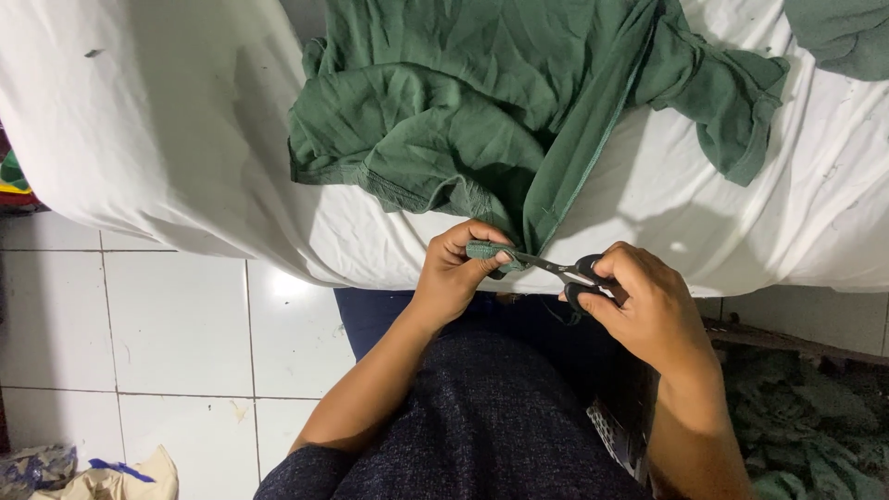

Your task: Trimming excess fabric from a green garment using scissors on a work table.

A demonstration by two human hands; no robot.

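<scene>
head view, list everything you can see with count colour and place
green garment: one, dark green, crumpled on the white sheet, its edge pinched at the front
scissors: one, black handles, at the garment's edge
white sheet: one, white, draped across the top
green cloth: one, top right corner
green scraps: pile, floor lower right
tiled floor: white, left
crumpled bag: one, cream, bottom left
left hand: pinches the garment
right hand: holds the scissors

Bright overhead light glares on the white sheet, soft shadows beneath the green cloth, focus sharp
</scene>
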